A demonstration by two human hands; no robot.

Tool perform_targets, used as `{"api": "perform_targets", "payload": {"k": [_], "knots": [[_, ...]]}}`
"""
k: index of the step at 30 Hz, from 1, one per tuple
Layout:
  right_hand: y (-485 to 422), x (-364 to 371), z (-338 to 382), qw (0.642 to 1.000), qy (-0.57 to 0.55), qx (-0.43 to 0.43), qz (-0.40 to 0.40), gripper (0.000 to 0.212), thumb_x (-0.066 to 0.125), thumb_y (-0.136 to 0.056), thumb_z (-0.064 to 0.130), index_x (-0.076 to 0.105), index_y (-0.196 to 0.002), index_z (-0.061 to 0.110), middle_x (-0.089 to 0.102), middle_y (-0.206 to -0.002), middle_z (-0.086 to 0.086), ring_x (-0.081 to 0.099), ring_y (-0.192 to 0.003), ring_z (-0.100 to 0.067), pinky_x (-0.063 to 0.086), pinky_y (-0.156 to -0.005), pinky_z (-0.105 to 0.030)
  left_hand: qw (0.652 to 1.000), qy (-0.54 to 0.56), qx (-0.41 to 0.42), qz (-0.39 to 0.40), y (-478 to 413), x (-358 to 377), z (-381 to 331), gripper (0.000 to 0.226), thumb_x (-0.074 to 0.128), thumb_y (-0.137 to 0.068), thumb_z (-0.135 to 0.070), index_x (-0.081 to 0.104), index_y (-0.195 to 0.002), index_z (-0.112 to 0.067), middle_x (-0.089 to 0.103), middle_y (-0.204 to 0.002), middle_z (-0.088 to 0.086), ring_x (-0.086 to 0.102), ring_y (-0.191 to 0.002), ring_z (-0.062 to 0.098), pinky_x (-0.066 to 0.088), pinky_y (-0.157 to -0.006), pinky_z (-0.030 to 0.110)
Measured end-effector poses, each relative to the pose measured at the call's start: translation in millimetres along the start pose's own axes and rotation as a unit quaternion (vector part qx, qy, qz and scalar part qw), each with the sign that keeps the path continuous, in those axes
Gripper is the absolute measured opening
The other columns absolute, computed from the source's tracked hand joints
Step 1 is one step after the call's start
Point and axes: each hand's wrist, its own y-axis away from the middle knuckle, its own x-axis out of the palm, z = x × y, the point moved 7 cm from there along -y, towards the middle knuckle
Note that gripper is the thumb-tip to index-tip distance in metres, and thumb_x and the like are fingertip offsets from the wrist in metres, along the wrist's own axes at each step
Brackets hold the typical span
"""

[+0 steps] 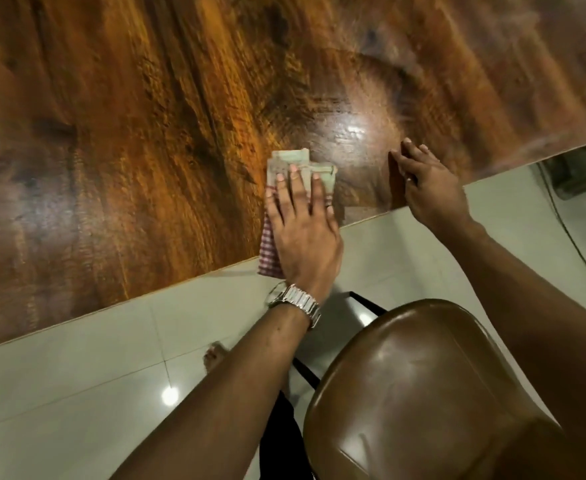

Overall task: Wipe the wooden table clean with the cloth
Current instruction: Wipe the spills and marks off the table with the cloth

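Note:
The glossy dark wooden table fills the upper part of the head view. A folded cloth, pale green on top with a red-and-white checked part, lies on it close to the near edge. My left hand, with a metal watch on the wrist, presses flat on the cloth, fingers spread over it. My right hand rests on the table's near edge to the right of the cloth, fingers apart and holding nothing.
A brown leather chair with a black frame stands right below my arms, close to the table's edge. Pale floor tiles lie under it, with my bare foot on them. A thin cable runs across the floor at the right.

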Motion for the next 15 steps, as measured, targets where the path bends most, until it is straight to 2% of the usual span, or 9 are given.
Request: {"api": "perform_targets", "payload": {"k": [4,8,12,15], "knots": [[4,-1,-15,1.0,-0.005,-0.005,0.004,0.055,0.041,-0.098,0.005,0.047,-0.148,0.026,0.03,-0.162,0.008,0.022,-0.152,-0.015,0.03,-0.12,-0.04,0.998,0.013,0.05,0.031,-14,23,-68,0.065,0.028,-0.105,-0.045,0.011,-0.163,-0.021,-0.005,-0.171,0.016,-0.006,-0.158,0.035,0.0,-0.126,0.056],[5,-12,-33,1.0,-0.007,0.017,-0.016,0.051,0.041,-0.099,0.009,0.049,-0.147,0.023,0.035,-0.16,0.009,0.033,-0.148,-0.019,0.038,-0.114,-0.043,0.993,-0.006,0.104,0.047,-21,42,-122,0.07,0.036,-0.103,-0.043,0.01,-0.163,-0.018,-0.004,-0.17,0.017,-0.005,-0.158,0.035,-0.005,-0.127,0.054],[7,-19,-50,0.999,0.005,0.039,-0.036,0.049,0.04,-0.1,0.01,0.048,-0.148,0.02,0.041,-0.157,0.004,0.047,-0.138,-0.029,0.044,-0.106,-0.043,0.991,-0.003,0.121,0.052,-27,51,-147,0.066,0.037,-0.104,-0.04,0.016,-0.162,-0.018,0.002,-0.171,0.015,-0.002,-0.158,0.034,-0.005,-0.127,0.053],[9,-16,-52,0.999,0.015,0.04,-0.032,0.049,0.039,-0.101,0.012,0.045,-0.149,0.019,0.039,-0.158,0.004,0.046,-0.138,-0.031,0.044,-0.106,-0.045,0.988,-0.014,0.141,0.056,-27,54,-144,0.065,0.037,-0.104,-0.037,0.017,-0.162,-0.018,0.003,-0.171,0.015,0.0,-0.158,0.034,-0.002,-0.127,0.053]]}}
